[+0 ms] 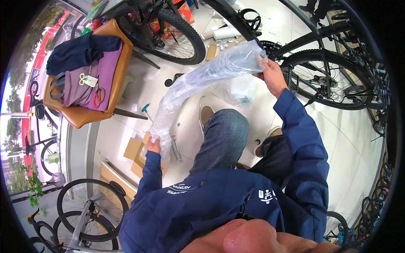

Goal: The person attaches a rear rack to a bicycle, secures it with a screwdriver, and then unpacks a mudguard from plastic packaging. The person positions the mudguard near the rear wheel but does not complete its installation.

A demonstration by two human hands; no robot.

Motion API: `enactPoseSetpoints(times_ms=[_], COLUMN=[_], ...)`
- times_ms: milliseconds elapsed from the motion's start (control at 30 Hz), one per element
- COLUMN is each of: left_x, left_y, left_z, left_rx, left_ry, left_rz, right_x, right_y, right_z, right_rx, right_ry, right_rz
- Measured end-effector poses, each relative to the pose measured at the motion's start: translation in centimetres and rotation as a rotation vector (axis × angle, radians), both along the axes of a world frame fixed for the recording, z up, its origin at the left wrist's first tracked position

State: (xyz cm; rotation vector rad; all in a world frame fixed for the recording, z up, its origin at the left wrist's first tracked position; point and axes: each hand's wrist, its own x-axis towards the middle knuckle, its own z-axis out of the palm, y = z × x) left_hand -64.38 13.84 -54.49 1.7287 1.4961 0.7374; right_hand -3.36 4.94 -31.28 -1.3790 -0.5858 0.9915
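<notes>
A long, crumpled sheet of clear plastic wrap [198, 80] stretches between my two hands over the floor, in a loose roll bending up to the right. My left hand [154, 145] grips its lower end. At the upper right, my right hand [273, 78] pinches the other end between thumb and fingers, close to a bicycle's black frame. Beneath the sheet lies more clear plastic [238, 89]. An opened cardboard box [134, 151] is beside my left hand, with a silver metal part [175, 148] and a blue T-handle tool [145, 108] on the floor nearby.
A tan chair [78, 117] at the left bears folded clothes and orange-handled scissors [99, 98]. Bicycle wheels stand at the top [197, 42], right [333, 80] and lower left [63, 202]. White wrapping tubes [226, 33] lie on the floor at the top.
</notes>
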Motion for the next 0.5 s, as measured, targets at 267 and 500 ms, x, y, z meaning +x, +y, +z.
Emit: enactPoseSetpoints(times_ms=[267, 500], left_x=[8.8, 22.5], left_y=[-1.1, -1.0], left_z=[5.8, 15.7], left_rx=[0.168, 0.339], left_ry=[0.181, 0.135], left_rz=[-0.157, -0.418], right_x=[-5.2, -9.5], right_y=[1.2, 1.5], right_z=[-3.2, -0.2], right_rx=[-0.106, -0.036], right_ry=[-0.476, -0.129], right_rz=[0.204, 0.384])
